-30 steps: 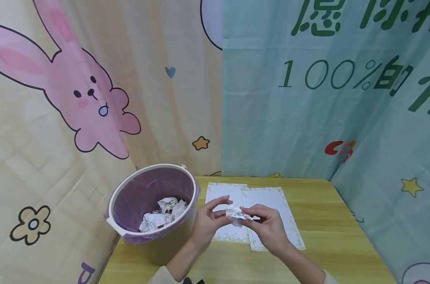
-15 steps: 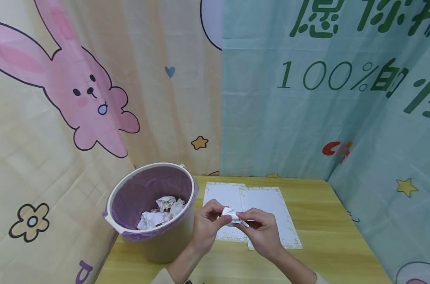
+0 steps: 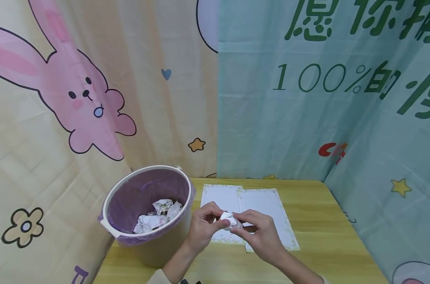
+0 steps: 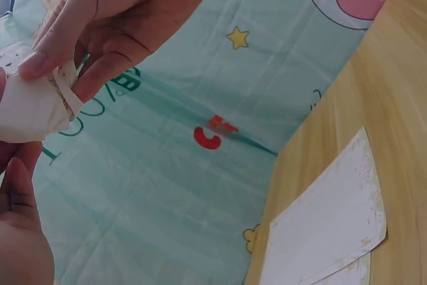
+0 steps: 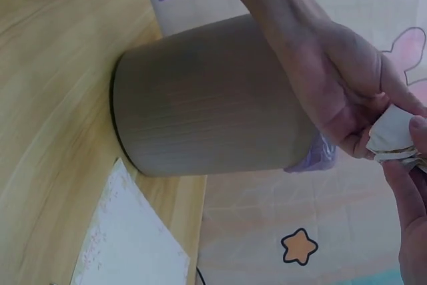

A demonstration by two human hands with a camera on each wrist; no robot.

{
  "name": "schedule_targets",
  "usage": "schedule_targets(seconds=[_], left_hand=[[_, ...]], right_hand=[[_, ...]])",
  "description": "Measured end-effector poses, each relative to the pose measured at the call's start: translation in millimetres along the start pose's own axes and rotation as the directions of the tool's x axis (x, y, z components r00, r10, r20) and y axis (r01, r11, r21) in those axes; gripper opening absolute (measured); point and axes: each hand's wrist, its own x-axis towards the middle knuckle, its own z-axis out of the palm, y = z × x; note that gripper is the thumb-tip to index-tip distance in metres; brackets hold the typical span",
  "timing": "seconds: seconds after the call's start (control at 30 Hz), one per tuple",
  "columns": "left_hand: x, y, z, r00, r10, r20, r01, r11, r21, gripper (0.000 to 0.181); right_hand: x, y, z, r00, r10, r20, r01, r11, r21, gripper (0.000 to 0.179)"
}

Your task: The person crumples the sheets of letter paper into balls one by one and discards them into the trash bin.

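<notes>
A crumpled piece of white paper (image 3: 231, 221) is held between both hands above the table. My left hand (image 3: 202, 228) pinches its left side between thumb and fingers. My right hand (image 3: 260, 236) pinches the right side in the same way. In the left wrist view the crumpled paper (image 4: 33, 98) shows folded layers with a patterned edge. The right wrist view has the paper (image 5: 393, 131) at its right edge, partly covered by fingers. Behind the hands two flat white sheets with floral borders (image 3: 268, 201) lie overlapping on the wooden table.
Left of the hands stands a waste bin (image 3: 110, 228) with a purple liner. Several crumpled papers (image 3: 149, 223) lie inside it. The wooden table (image 3: 328, 236) extends to the right. Printed curtains (image 3: 271, 130) hang behind and at both sides.
The left fingers have closed in onto the paper, which is now more compact. Both hands have shifted slightly left, and the paper has turned between the fingers.
</notes>
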Motion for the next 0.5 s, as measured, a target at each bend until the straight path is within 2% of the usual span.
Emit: schedule_targets(seconds=[0.1, 0.17, 0.2, 0.27, 0.37, 0.5], left_hand=[[-1.2, 0.3, -3.8, 0.999, -0.044, 0.032, 0.044, 0.999, 0.006, 0.025], [-1.3, 1.2, -5.7, 0.996, -0.058, 0.073, 0.056, 0.998, 0.037, 0.030], [-1.5, 1.4, -6.3, 0.993, -0.059, 0.101, 0.053, 0.997, 0.052, 0.037], [-1.5, 2.6, -6.5, 0.987, -0.050, 0.152, 0.037, 0.995, 0.089, 0.055], [0.0, 4.8, -5.3, 0.980, -0.011, 0.199, -0.014, 0.992, 0.124, 0.075], [3.9, 7.0, -2.8, 0.975, 0.047, 0.215, -0.077, 0.988, 0.136, 0.073]], right_hand=[[1.0, -0.7, -4.5, 0.995, 0.092, 0.047, -0.095, 0.992, 0.080, 0.027], [1.5, -0.1, -8.2, 0.979, 0.191, 0.063, -0.199, 0.966, 0.167, 0.026], [1.7, 0.1, -10.3, 0.966, 0.249, 0.068, -0.258, 0.942, 0.216, 0.025], [2.3, 1.0, -14.1, 0.930, 0.359, 0.084, -0.366, 0.871, 0.329, 0.026], [2.1, 2.2, -17.3, 0.865, 0.476, 0.159, -0.487, 0.721, 0.493, 0.025], [-0.5, 1.7, -15.8, 0.807, 0.526, 0.267, -0.564, 0.555, 0.612, 0.021]])
